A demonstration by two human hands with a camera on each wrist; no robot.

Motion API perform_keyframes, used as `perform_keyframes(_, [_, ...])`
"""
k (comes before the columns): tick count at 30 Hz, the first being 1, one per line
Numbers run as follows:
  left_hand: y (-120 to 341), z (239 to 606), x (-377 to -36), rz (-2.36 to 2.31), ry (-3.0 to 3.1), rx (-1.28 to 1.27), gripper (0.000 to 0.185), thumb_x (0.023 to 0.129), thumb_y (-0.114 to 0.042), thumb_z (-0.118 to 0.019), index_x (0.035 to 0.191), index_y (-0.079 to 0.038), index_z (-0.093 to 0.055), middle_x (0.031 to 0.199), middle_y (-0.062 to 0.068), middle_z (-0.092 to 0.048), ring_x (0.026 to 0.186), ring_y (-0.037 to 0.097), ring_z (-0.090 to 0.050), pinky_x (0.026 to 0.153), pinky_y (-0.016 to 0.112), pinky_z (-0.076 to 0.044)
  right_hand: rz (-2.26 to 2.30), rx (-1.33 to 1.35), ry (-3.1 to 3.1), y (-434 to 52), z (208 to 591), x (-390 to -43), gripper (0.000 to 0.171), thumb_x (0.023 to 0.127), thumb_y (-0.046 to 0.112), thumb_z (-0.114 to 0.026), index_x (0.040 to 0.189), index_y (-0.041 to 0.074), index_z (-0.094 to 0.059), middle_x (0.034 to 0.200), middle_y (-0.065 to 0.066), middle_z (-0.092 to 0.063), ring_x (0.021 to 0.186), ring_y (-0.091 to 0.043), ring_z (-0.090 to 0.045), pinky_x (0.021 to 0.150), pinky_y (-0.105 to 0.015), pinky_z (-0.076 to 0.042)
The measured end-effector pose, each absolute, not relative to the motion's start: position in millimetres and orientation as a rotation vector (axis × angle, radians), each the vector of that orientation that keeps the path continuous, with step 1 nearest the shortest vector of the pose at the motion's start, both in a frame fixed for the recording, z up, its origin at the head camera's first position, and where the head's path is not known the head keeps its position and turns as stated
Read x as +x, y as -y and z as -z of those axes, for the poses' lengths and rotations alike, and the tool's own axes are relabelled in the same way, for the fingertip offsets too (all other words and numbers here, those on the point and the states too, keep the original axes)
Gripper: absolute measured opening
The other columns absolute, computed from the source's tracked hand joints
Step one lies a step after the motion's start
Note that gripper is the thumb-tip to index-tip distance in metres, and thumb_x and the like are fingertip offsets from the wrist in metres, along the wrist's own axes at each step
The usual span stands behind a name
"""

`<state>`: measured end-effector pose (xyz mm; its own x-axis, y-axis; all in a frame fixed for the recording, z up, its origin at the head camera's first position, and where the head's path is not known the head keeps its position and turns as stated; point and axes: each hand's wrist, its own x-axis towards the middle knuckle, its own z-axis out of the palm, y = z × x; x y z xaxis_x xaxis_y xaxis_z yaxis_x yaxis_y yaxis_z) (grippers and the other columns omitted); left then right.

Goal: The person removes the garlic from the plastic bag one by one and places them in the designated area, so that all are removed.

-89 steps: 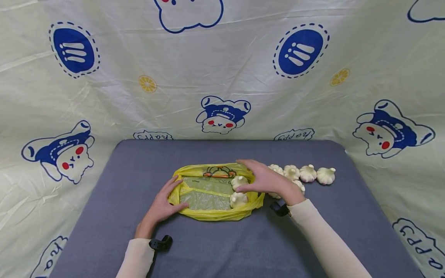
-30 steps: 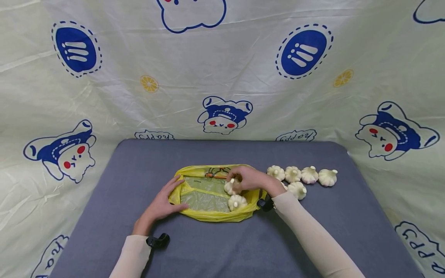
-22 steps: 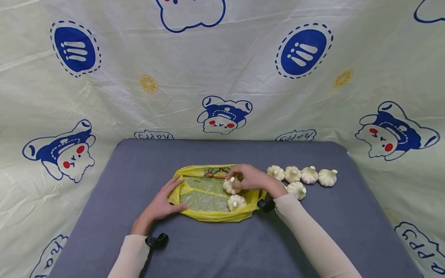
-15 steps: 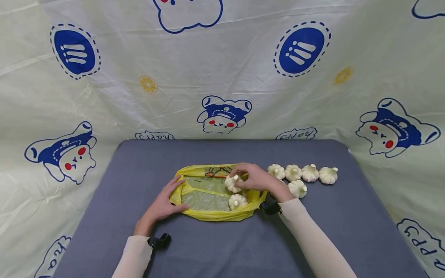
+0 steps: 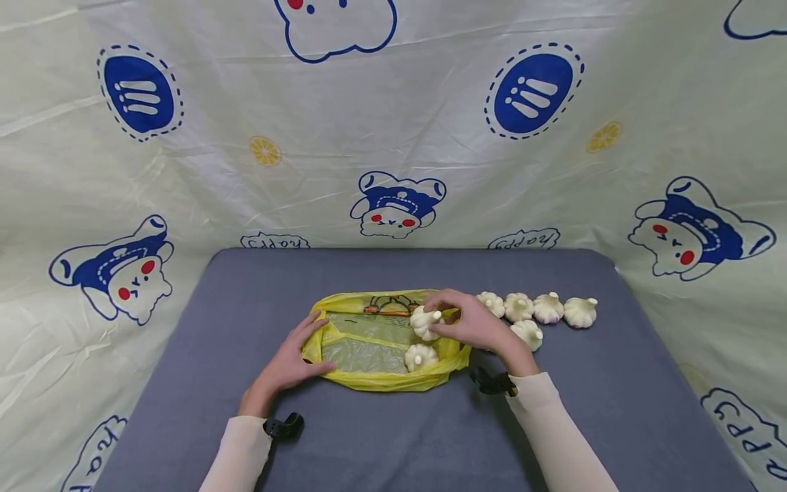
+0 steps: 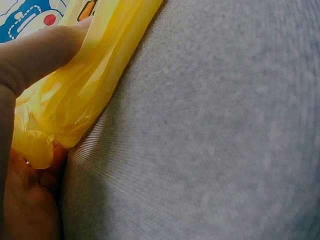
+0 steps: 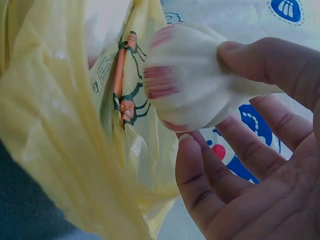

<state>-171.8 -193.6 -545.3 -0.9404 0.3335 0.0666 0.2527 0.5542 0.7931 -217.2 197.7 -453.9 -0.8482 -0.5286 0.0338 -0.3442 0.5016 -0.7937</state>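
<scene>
Your right hand (image 5: 476, 326) pinches a garlic bulb (image 5: 425, 322) between curled fingertips and thumb, holding it over the right end of the yellow bag (image 5: 369, 377). Your left hand (image 5: 287, 362) grips the bag's left edge, fingers curled round the plastic. A second bulb (image 5: 421, 357) lies inside the bag, just below the held one. More loose bulbs (image 5: 547, 308) sit in a row right of the bag on the grey table (image 5: 246, 294).

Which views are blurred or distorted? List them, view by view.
Head view: evenly lit, sharp, with wide-angle bending at the backdrop edges. Left wrist view: the left hand and yellow bag are soft, too close to focus; the grey cloth blurs at its far edge. Right wrist view: the garlic in the right hand is slightly blurred, the background bright.
</scene>
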Motion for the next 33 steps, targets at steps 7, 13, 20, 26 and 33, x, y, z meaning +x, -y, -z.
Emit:
perform_keyframes(7, [193.5,546.3,-170.5,-1.359,-2.688,0.506,0.087,0.082,-0.035,-0.086,0.156,-0.011,-0.045,0.171,0.011,-0.024,0.155,0.045,-0.021,0.117,0.072,-0.024,1.324,-0.716,-2.553,-203.0,453.2,-211.9,0.027,0.093,0.022,-0.078,0.118,0.015,-0.070,0.131,-0.010,-0.067,0.115,-0.028,-0.065,0.086,-0.041,-0.056])
perform_keyframes(13, [193.2,546.4,-170.1,-1.355,-2.691,0.504,0.088,0.082,-0.035,-0.086,0.156,-0.011,-0.046,0.171,0.011,-0.024,0.155,0.045,-0.021,0.117,0.072,-0.024,1.361,-0.711,-2.603,-211.8,451.8,-207.2,0.031,0.094,0.022,-0.077,0.123,0.013,-0.070,0.131,-0.011,-0.067,0.117,-0.030,-0.065,0.089,-0.044,-0.056])
perform_keyframes(20, [193.1,546.7,-170.9,-1.351,-2.699,0.508,0.087,0.082,-0.034,-0.086,0.156,-0.010,-0.046,0.171,0.011,-0.025,0.155,0.045,-0.022,0.117,0.072,-0.025,1.380,-0.679,-2.680,-228.1,446.3,-200.3,0.030,0.094,0.019,-0.077,0.123,0.013,-0.070,0.135,-0.013,-0.065,0.112,-0.029,-0.066,0.086,-0.040,-0.057])
perform_keyframes(26, [192.7,544.9,-169.7,-1.353,-2.693,0.497,0.087,0.082,-0.034,-0.086,0.156,-0.010,-0.046,0.171,0.011,-0.024,0.155,0.045,-0.021,0.117,0.072,-0.024,1.400,-0.616,-2.702,-244.6,441.6,-193.9,0.029,0.096,0.018,-0.074,0.124,0.012,-0.068,0.138,-0.014,-0.063,0.109,-0.022,-0.063,0.086,-0.035,-0.056])
perform_keyframes(33, [192.2,544.7,-169.8,-1.344,-2.700,0.498,0.086,0.083,-0.033,-0.085,0.155,-0.010,-0.046,0.171,0.012,-0.024,0.155,0.045,-0.021,0.117,0.072,-0.024,1.441,-0.599,-2.797,-265.5,439.4,-185.2,0.028,0.095,0.014,-0.075,0.122,0.012,-0.068,0.134,-0.011,-0.065,0.105,-0.002,-0.061,0.084,-0.029,-0.056])
